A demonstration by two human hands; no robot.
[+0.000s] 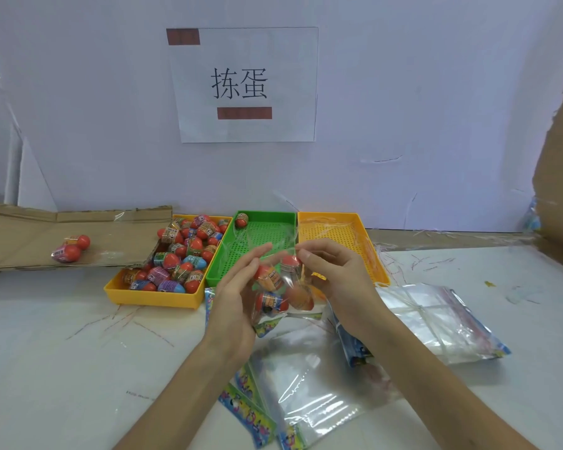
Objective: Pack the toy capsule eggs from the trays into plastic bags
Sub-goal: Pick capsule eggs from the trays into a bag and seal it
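You hold the plastic bag between both hands, just in front of the green tray. Your right hand pinches its upper edge with thumb and forefinger. Your left hand lies against its left side, fingers almost straight and not curled round it. The bag's long axis runs away from you, with the mouth toward the trays and the printed bottom near you. Several eggs are inside. The full yellow tray lies to the left, so I judge your left hand is the nearer one to it.
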